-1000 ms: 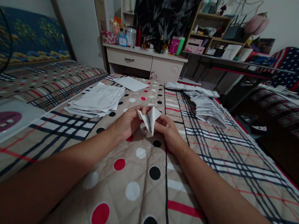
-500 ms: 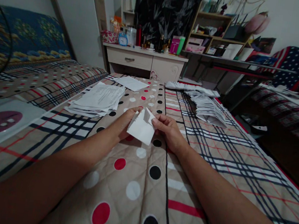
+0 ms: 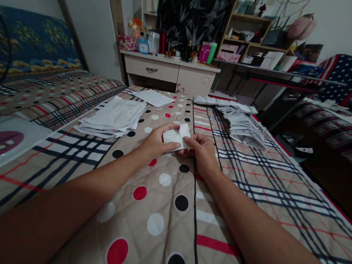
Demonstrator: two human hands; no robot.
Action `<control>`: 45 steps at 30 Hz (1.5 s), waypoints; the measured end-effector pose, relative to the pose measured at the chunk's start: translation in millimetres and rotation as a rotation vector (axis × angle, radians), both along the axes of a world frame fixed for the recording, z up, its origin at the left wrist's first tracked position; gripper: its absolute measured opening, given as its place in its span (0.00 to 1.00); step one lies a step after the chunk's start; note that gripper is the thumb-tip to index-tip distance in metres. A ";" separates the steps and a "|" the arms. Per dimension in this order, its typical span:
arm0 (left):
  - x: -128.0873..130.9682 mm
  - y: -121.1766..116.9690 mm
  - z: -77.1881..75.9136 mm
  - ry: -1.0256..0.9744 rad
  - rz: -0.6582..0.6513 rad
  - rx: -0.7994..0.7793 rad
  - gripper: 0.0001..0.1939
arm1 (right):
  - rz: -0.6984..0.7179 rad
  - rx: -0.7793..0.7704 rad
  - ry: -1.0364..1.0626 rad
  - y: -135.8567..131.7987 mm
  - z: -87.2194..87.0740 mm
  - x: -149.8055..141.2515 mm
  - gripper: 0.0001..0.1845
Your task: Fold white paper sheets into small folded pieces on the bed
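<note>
The left fingers and right fingers pinch nearly shut on the folded paper above the bed — held from both sides, probably to steady its creases. Loose sheets lie far left, folded pieces far right — apparently kept separate.

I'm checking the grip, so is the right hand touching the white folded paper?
Touching: the head view shows the right hand's thumb pressed on the face of the white folded paper.
</note>
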State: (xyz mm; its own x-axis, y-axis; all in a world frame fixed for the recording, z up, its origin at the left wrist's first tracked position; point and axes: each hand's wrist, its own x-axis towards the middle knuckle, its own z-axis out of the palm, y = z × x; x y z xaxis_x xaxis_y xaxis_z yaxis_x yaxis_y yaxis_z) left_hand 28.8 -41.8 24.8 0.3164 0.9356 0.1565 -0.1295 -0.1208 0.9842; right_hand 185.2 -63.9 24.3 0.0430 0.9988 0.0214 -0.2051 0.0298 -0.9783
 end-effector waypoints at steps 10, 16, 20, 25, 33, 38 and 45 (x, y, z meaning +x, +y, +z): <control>3.8 -3.2 -1.1 0.042 0.033 0.084 0.32 | 0.007 0.070 -0.032 1.9 -4.1 -0.7 0.20; 4.0 -4.0 -0.3 -0.108 0.006 -0.036 0.34 | 0.081 0.073 -0.033 -0.2 -2.8 -3.2 0.20; 4.3 -0.5 -2.6 -0.065 0.089 -0.037 0.27 | 0.108 0.068 -0.059 -1.6 -3.0 -3.6 0.19; 2.3 4.9 -7.7 0.173 0.303 0.324 0.14 | 0.096 0.056 -0.087 0.7 -6.6 -2.2 0.19; 2.7 -2.1 -3.5 0.360 0.346 0.624 0.09 | 0.007 0.063 -0.108 2.5 -7.0 -2.6 0.19; 2.9 -1.1 -6.0 0.312 0.359 0.625 0.07 | -0.018 0.075 -0.189 0.5 -4.1 -3.9 0.21; 1.8 -2.5 -3.6 0.309 0.292 0.595 0.07 | 0.032 0.129 -0.238 3.0 -7.5 -0.8 0.23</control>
